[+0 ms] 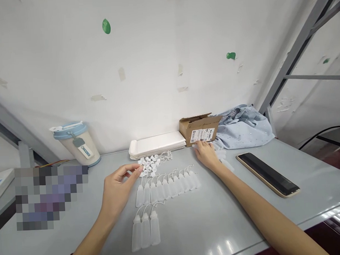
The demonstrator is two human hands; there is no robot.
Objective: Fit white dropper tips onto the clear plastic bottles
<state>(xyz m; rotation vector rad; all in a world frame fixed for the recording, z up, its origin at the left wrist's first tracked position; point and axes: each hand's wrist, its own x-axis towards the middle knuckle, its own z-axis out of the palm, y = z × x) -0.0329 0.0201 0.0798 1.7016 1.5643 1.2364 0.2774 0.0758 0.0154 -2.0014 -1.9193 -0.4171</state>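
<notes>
My left hand [120, 188] is at the edge of a heap of small white caps [150, 164], thumb and forefinger pinched together; whatever they hold is too small to make out. Out by the cardboard box, my right hand [206, 155] curls its fingers over a translucent plastic bottle [194, 145], mostly hidden by the hand. More loose plastic bottles [226, 164] lie under and beside that wrist. In the middle, several bottles with thin looped cords [167, 186] lie in a slanting row. Three more corded bottles [145, 230] lie side by side nearer me.
A stack of white trays or sleeves [158, 143] and an open cardboard box [201, 131] stand against the wall. Light blue cloth [244, 128] is bunched beside the box. A phone [268, 174] lies at right; a lidded cup [77, 144] stands at left, near a blurred patch.
</notes>
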